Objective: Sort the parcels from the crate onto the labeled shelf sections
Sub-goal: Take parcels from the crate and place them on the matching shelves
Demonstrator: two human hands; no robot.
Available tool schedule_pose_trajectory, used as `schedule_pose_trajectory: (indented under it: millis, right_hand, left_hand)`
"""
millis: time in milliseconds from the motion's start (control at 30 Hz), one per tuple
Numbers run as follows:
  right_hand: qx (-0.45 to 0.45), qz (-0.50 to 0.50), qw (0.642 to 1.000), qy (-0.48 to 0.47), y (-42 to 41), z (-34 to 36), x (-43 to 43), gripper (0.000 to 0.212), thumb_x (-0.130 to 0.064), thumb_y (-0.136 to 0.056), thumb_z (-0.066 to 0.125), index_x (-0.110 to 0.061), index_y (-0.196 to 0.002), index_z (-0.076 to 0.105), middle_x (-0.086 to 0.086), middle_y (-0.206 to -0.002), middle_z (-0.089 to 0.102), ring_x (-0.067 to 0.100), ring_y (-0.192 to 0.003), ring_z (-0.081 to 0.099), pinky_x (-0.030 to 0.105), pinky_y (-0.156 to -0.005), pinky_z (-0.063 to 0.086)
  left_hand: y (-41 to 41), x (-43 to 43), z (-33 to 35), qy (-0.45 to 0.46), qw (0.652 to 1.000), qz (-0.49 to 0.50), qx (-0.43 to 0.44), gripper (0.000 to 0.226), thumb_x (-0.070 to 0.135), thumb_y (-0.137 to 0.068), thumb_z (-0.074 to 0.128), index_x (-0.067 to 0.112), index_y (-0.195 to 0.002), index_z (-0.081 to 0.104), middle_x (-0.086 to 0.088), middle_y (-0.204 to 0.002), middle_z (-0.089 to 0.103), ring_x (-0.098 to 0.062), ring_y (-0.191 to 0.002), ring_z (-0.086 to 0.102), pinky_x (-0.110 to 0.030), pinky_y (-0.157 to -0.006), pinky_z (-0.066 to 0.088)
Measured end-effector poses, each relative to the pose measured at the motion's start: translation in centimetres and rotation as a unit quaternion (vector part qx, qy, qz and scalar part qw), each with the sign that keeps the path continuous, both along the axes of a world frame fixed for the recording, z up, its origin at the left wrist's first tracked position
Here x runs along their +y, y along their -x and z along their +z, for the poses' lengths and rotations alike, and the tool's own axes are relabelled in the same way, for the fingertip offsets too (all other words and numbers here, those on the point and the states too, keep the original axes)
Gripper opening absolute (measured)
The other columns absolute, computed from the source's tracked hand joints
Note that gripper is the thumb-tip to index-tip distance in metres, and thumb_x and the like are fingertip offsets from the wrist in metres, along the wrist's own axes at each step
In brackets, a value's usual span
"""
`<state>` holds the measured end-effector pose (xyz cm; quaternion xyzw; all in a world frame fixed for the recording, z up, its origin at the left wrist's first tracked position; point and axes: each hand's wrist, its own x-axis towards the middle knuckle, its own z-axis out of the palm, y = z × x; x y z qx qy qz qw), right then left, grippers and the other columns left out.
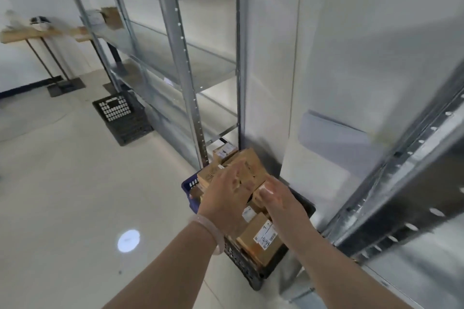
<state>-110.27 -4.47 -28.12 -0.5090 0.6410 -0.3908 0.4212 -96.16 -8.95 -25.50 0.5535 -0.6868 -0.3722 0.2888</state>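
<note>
A black crate (247,269) stands on the floor against a white pillar, with a blue crate (188,189) just behind it. Several brown cardboard parcels with white labels fill them; one labelled parcel (261,238) lies at the near end and a larger box (252,165) sits on top at the far end. My left hand (224,195) hovers over the pile with its fingers straight, holding nothing. My right hand (278,202) reaches down beside it, fingertips touching a small parcel (261,189). The metal shelf (180,57) rises to the left of the pillar.
A second black crate (123,115) lies tipped on the floor by the shelf's far bay. A brown box (111,17) sits on an upper shelf further back. A wooden table (27,34) stands at the far left. Another shelf upright (401,178) crosses the right side.
</note>
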Motion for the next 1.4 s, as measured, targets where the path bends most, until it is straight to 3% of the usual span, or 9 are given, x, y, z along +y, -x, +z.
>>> schedule_pose_trajectory:
  millis: [100, 167, 300, 533, 700, 833, 933, 1133, 1400]
  right_hand:
    - [-0.036, -0.043, 0.998, -0.031, 0.6, -0.2, -3.6, 0.039, -0.044, -0.098, 0.046, -0.041, -0.137, 0.041, -0.026, -0.123, 0.048, -0.006, -0.114, 0.045, 0.002, -0.082, 0.029]
    - [-0.035, -0.078, 0.996, -0.033, 1.0, -0.9, -5.9, 0.035, -0.039, -0.098, 0.048, -0.043, -0.132, 0.042, -0.029, -0.115, 0.05, -0.013, -0.104, 0.047, 0.001, -0.079, 0.03]
    - [-0.052, -0.173, 0.982, -0.058, 2.2, -2.6, -10.0, 0.034, -0.036, -0.1, 0.047, -0.045, -0.133, 0.042, -0.02, -0.125, 0.051, 0.0, -0.109, 0.049, 0.019, -0.096, 0.032]
    - [-0.026, -0.317, 0.941, -0.112, 2.8, -5.7, -18.1, 0.047, -0.037, -0.1, 0.046, -0.037, -0.146, 0.035, -0.01, -0.144, 0.044, 0.002, -0.117, 0.039, 0.021, -0.096, 0.028]
    - [-0.044, -0.37, 0.917, -0.143, 2.9, -9.2, -23.4, 0.051, -0.035, -0.099, 0.051, -0.035, -0.147, 0.035, -0.009, -0.145, 0.045, 0.004, -0.122, 0.041, 0.022, -0.096, 0.031]
    - [-0.03, -0.38, 0.907, -0.18, 4.0, -14.0, -25.8, 0.052, -0.043, -0.097, 0.051, -0.045, -0.145, 0.031, -0.016, -0.146, 0.041, 0.005, -0.13, 0.041, 0.032, -0.108, 0.034]
    - [-0.01, -0.379, 0.897, -0.226, 5.3, -18.9, -27.0, 0.054, -0.043, -0.097, 0.051, -0.045, -0.146, 0.029, -0.013, -0.15, 0.04, 0.006, -0.131, 0.041, 0.035, -0.111, 0.034]
    - [0.003, -0.358, 0.878, -0.316, 8.4, -31.5, -29.5, 0.061, -0.045, -0.096, 0.051, -0.042, -0.149, 0.022, -0.011, -0.154, 0.032, 0.013, -0.139, 0.035, 0.041, -0.115, 0.031]
    - [-0.001, -0.349, 0.865, -0.361, 13.2, -49.3, -34.0, 0.064, -0.039, -0.097, 0.052, -0.03, -0.153, 0.021, -0.006, -0.156, 0.03, 0.015, -0.14, 0.033, 0.033, -0.108, 0.039]
  left_hand:
    - [0.8, -4.2, -1.3, -0.034, 0.999, -0.008, 0.027, 0.047, 0.045, -0.092, 0.054, 0.036, -0.137, 0.048, 0.009, -0.126, 0.056, -0.009, -0.114, 0.057, -0.034, -0.1, 0.048]
    - [1.1, -6.9, -2.6, -0.06, 0.998, -0.018, 0.03, 0.049, 0.049, -0.087, 0.053, 0.038, -0.134, 0.048, 0.006, -0.124, 0.06, -0.011, -0.111, 0.059, -0.041, -0.101, 0.049]
    - [2.0, -13.9, -4.8, -0.086, 0.994, -0.061, 0.008, 0.049, 0.038, -0.097, 0.054, 0.035, -0.144, 0.041, 0.01, -0.132, 0.053, -0.007, -0.114, 0.054, -0.025, -0.094, 0.045]
    - [3.3, -28.1, -8.9, -0.116, 0.978, -0.173, 0.018, 0.048, 0.029, -0.099, 0.054, 0.03, -0.145, 0.04, 0.02, -0.118, 0.054, 0.007, -0.102, 0.054, -0.008, -0.085, 0.042]
    - [5.3, -34.6, -12.6, -0.109, 0.964, -0.241, -0.036, 0.044, 0.032, -0.1, 0.049, 0.034, -0.143, 0.042, 0.007, -0.134, 0.052, -0.01, -0.121, 0.051, -0.03, -0.106, 0.041]
    - [8.1, -36.9, -16.8, -0.114, 0.948, -0.285, -0.08, 0.041, 0.033, -0.101, 0.047, 0.032, -0.142, 0.042, 0.015, -0.129, 0.051, -0.009, -0.127, 0.047, -0.031, -0.109, 0.038]
    - [9.9, -38.2, -21.4, -0.135, 0.937, -0.306, -0.1, 0.034, 0.032, -0.101, 0.046, 0.033, -0.135, 0.044, 0.024, -0.118, 0.047, -0.005, -0.123, 0.048, -0.019, -0.099, 0.036]
    - [13.8, -39.8, -34.7, -0.176, 0.908, -0.332, -0.186, 0.04, 0.034, -0.102, 0.044, 0.033, -0.14, 0.036, 0.022, -0.133, 0.037, -0.01, -0.133, 0.038, -0.03, -0.114, 0.03]
    - [19.2, -41.8, -54.7, -0.163, 0.906, -0.304, -0.247, 0.048, 0.042, -0.096, 0.047, 0.043, -0.141, 0.034, 0.012, -0.146, 0.043, -0.014, -0.13, 0.046, -0.036, -0.102, 0.049]
